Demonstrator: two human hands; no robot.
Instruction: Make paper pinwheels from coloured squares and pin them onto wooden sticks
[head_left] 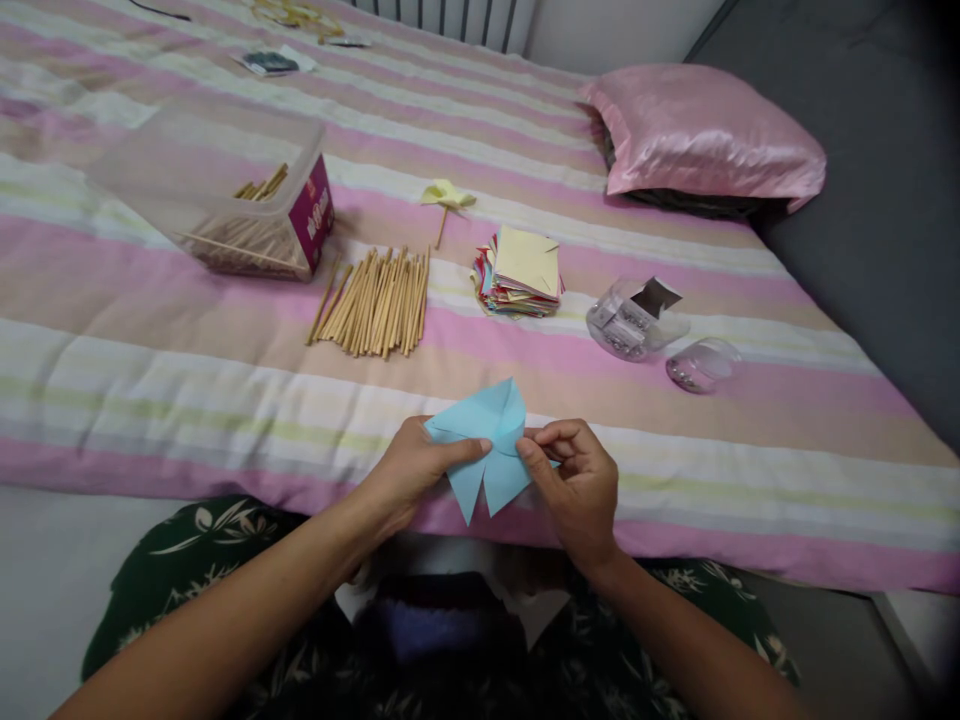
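A light blue paper square (499, 405), slit at its corners and partly folded toward the middle, is held above the bed's front edge. My left hand (420, 462) grips it from the left, thumb pressed near its centre and fingers hidden underneath. On the right, my right hand (577, 480) pinches the paper's edge between thumb and fingers. Just beyond lie a bundle of thin wooden sticks (379, 305) and a stack of coloured paper squares (527, 262) with a pale yellow one on top. A finished yellow paper pinwheel (448, 195) on a stick rests behind them.
A clear plastic box (217, 200) with more sticks stands at the left. To the right are a clear round container (634, 320) and a small clear cup (703, 365) holding tiny metal pieces. A pink pillow (712, 135) lies at the back right of the striped bedspread (787, 430).
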